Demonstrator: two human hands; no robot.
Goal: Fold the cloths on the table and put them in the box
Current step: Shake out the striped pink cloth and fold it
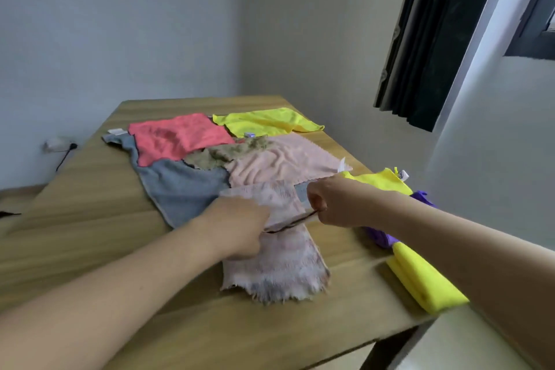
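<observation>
A frayed pale pink-white cloth (282, 267) lies near the front of the wooden table (90, 195), its far part folded over. My left hand (240, 228) and my right hand (333, 204) each pinch the fold's edge, a dark hem stretched between them. Behind lie a grey cloth (180, 186), a coral cloth (177, 135), a brownish crumpled cloth (222, 153), a light pink cloth (285, 162) and a yellow cloth (267, 122). No box is in view.
At the table's right edge lie a folded yellow cloth (423, 279), a purple cloth (387, 239) and another yellow cloth (381, 180). A dark curtain (426, 39) hangs at the right. A wall socket with a cable (60, 146) sits at the left.
</observation>
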